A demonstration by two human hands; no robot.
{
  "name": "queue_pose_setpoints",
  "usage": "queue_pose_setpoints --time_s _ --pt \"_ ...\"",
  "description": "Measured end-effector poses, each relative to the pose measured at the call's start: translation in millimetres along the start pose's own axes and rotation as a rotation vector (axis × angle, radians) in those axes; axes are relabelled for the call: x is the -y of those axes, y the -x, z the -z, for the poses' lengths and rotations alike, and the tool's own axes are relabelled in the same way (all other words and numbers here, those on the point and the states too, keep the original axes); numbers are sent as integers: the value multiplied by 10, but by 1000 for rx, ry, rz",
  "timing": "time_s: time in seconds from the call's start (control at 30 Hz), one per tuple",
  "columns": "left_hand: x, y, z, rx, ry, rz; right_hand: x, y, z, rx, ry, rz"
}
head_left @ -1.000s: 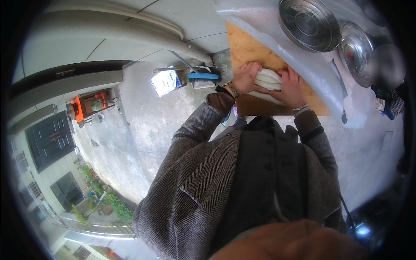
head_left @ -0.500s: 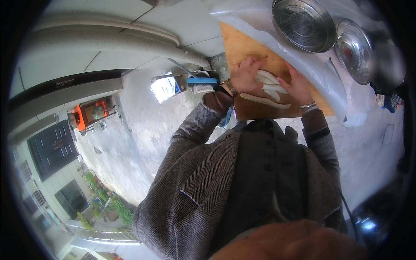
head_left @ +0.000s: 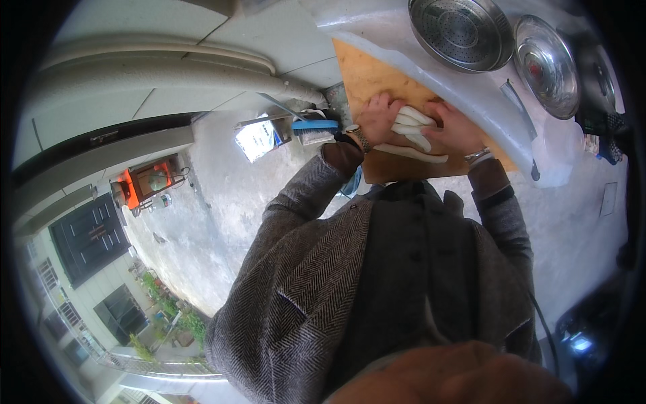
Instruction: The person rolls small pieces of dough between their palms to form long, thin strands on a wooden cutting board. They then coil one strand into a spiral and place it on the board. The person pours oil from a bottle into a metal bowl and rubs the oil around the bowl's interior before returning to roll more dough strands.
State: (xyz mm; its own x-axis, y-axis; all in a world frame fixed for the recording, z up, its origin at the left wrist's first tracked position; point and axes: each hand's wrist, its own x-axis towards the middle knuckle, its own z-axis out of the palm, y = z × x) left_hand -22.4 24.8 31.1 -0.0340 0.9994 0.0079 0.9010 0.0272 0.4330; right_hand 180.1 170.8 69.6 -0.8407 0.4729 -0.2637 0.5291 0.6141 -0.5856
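Several long white dough strips (head_left: 412, 129) lie side by side in a bunch on a wooden board (head_left: 367, 67). Nearer to me, a single dough strip (head_left: 412, 154) lies apart from the bunch. My left hand (head_left: 379, 120) rests at the left ends of the bunch, fingers stretched out over the board and touching the dough. At the right ends, my right hand (head_left: 456, 130) has its thumb and bent fingers around the end of a dough strip. The palm hides part of that end.
A sheet of clear plastic (head_left: 464, 94) covers the table beyond the board. On it stand a perforated steel steamer pan (head_left: 461, 34) and a shiny metal lid (head_left: 546, 67). A blue-backed brush (head_left: 315, 125) is left of the board, near a pipe (head_left: 202, 73) along the wall.
My right hand has shifted slightly left, and its fingers have bent in toward the dough ends. My left hand has moved slightly, its fingers still on the board. The bunched strips have shifted a little.
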Motion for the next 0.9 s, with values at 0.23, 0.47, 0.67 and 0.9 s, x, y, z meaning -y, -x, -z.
queue_pose_setpoints --time_s 0.23,0.47,0.67,0.9 --pt "-11 -84 10 -20 -77 26 231 92 -353 -203 247 90" --pt "119 -200 124 -142 -21 30 75 -97 -341 -328 309 97" --pt "189 -111 117 -288 17 72 -66 -97 -435 -344 203 107" --pt "-349 473 -281 -202 72 32 185 243 -1054 -396 273 260"
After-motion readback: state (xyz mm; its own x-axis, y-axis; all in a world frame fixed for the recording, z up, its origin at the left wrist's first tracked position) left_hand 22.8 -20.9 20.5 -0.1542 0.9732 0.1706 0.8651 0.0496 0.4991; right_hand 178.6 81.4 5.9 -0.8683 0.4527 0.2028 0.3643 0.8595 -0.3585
